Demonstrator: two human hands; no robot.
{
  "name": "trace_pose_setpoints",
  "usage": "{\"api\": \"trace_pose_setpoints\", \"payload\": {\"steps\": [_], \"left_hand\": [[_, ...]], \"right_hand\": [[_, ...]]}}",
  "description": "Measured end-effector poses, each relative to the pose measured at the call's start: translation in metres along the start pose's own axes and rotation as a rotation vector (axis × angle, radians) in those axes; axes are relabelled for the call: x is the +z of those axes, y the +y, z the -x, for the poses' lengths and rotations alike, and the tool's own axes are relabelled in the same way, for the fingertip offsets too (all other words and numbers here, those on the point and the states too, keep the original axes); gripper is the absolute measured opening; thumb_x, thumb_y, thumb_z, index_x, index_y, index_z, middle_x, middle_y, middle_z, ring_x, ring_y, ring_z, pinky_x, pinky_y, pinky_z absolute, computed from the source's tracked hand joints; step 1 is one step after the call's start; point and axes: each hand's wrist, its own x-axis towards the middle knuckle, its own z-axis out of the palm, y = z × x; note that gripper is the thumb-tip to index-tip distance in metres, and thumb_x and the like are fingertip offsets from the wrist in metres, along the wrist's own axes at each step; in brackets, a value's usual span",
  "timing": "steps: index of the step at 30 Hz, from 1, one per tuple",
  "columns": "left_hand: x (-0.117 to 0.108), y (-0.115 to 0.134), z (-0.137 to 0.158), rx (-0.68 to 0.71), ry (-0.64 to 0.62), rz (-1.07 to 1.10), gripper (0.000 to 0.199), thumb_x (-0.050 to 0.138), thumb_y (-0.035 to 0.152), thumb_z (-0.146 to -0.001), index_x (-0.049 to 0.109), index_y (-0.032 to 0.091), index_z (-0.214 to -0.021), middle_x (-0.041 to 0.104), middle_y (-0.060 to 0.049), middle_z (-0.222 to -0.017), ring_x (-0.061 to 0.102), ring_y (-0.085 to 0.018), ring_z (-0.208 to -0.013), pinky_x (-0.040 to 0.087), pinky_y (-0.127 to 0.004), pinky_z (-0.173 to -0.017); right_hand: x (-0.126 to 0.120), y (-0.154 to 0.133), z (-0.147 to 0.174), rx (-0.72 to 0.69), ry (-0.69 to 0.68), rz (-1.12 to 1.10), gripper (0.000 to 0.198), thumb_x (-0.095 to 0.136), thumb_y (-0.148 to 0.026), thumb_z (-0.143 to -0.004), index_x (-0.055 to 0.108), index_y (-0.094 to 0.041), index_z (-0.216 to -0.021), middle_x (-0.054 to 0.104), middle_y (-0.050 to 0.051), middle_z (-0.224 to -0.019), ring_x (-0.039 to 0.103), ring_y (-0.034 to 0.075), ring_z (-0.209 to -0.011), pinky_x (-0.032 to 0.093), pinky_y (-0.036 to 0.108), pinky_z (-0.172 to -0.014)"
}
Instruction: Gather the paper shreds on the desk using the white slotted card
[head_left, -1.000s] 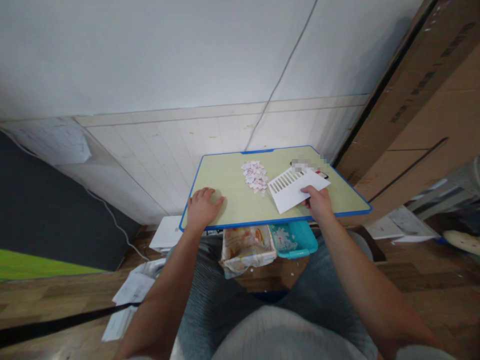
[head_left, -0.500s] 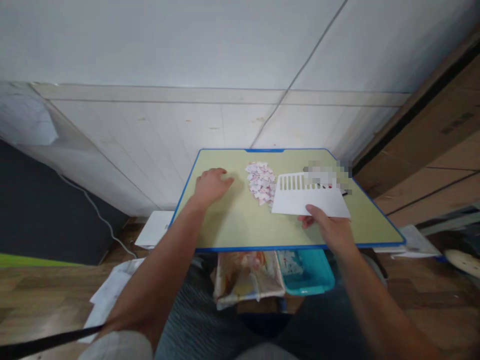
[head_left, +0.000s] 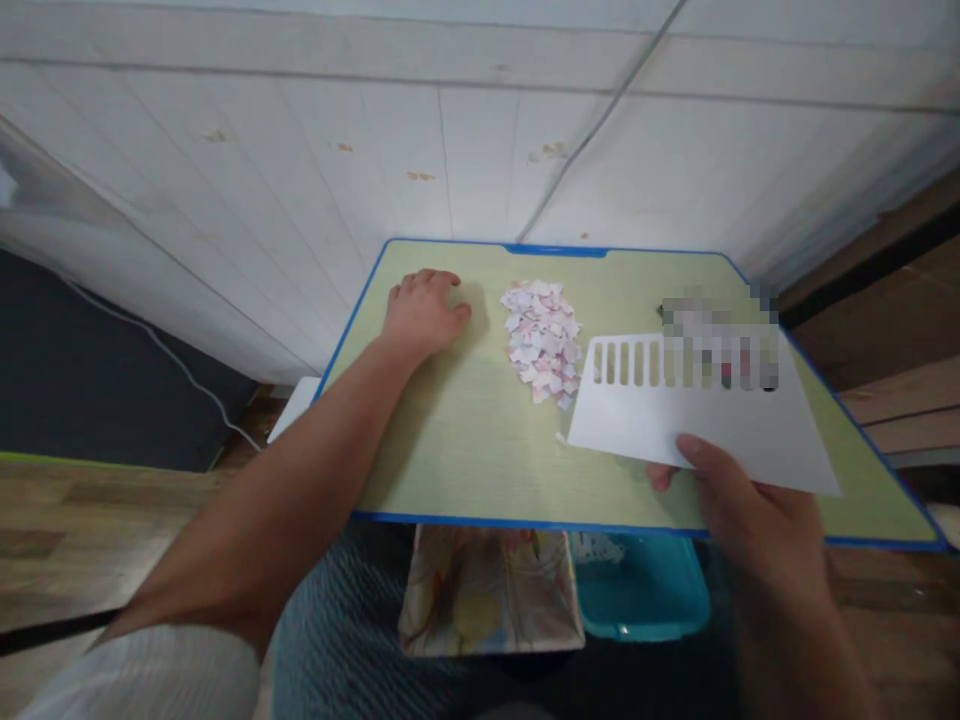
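My right hand point(head_left: 739, 505) pinches the lower edge of a white sheet with a row of cut-out slots point(head_left: 637, 415), thumb on top and fingers underneath. The sheet is held over the right part of the yellowish tabletop point(head_left: 465, 460). Just left of the sheet lies a pile of small torn paper pieces point(head_left: 544, 345), white with pinkish marks. My left hand point(head_left: 426, 315) is on the left part of the tabletop, open and holding nothing, its thumb apart from the loosely curved fingers. It is apart from the paper pile.
Blurred-out items point(head_left: 701, 310) lie behind the sheet. A blue rim point(head_left: 480, 519) edges the tabletop. Below its near edge are a patterned fabric-lined box point(head_left: 487, 600) and a turquoise plastic basket point(head_left: 641, 590). A panelled wall point(head_left: 300, 150) with a cable stands behind.
The view has come closer and tilted down. My right hand and the slotted sheet appear farther right, with the sheet turned slightly. My left hand stays at about the same spot on the table.
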Motion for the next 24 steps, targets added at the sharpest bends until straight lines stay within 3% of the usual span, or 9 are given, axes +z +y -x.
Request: {"api": "trace_pose_setpoints", "payload": {"steps": [8, 13, 18, 24], "left_hand": [[-0.002, -0.014, -0.009, -0.024, 0.034, -0.018, 0.055, 0.065, 0.040, -0.108, 0.077, 0.018, -0.157, 0.075, -0.016, -0.168, 0.063, -0.038, -0.160, 0.045, -0.056, -0.142], [0.008, -0.022, -0.016, -0.005, 0.058, 0.011, 0.053, 0.066, 0.042, -0.106, 0.080, 0.021, -0.153, 0.077, -0.015, -0.162, 0.064, -0.039, -0.157, 0.047, -0.058, -0.140], [0.010, -0.013, -0.015, 0.040, 0.064, 0.031, 0.053, 0.065, 0.045, -0.107, 0.080, 0.023, -0.152, 0.077, -0.014, -0.162, 0.064, -0.039, -0.156, 0.046, -0.057, -0.141], [0.005, 0.004, -0.004, 0.044, 0.030, 0.057, 0.057, 0.067, 0.043, -0.105, 0.079, 0.021, -0.156, 0.074, -0.019, -0.168, 0.061, -0.044, -0.160, 0.043, -0.064, -0.141]], "right_hand": [[-0.005, -0.005, -0.001, -0.016, -0.091, 0.006, 0.052, 0.074, -0.053, -0.114, 0.073, -0.036, -0.065, 0.085, 0.004, -0.084, 0.083, 0.035, -0.093, 0.060, 0.055, -0.117], [0.001, -0.006, -0.004, -0.036, -0.055, 0.066, 0.055, 0.073, -0.059, -0.113, 0.075, -0.036, -0.063, 0.084, 0.005, -0.078, 0.084, 0.035, -0.089, 0.069, 0.053, -0.104], [0.008, -0.006, -0.006, 0.033, 0.051, 0.023, 0.053, 0.076, -0.058, -0.109, 0.075, -0.035, -0.062, 0.084, 0.006, -0.077, 0.084, 0.032, -0.083, 0.072, 0.050, -0.100], [0.010, -0.009, -0.004, 0.074, 0.085, -0.068, 0.039, 0.084, -0.057, -0.098, 0.075, -0.032, -0.070, 0.077, 0.005, -0.068, 0.074, 0.029, -0.066, 0.070, 0.045, -0.075]]}}
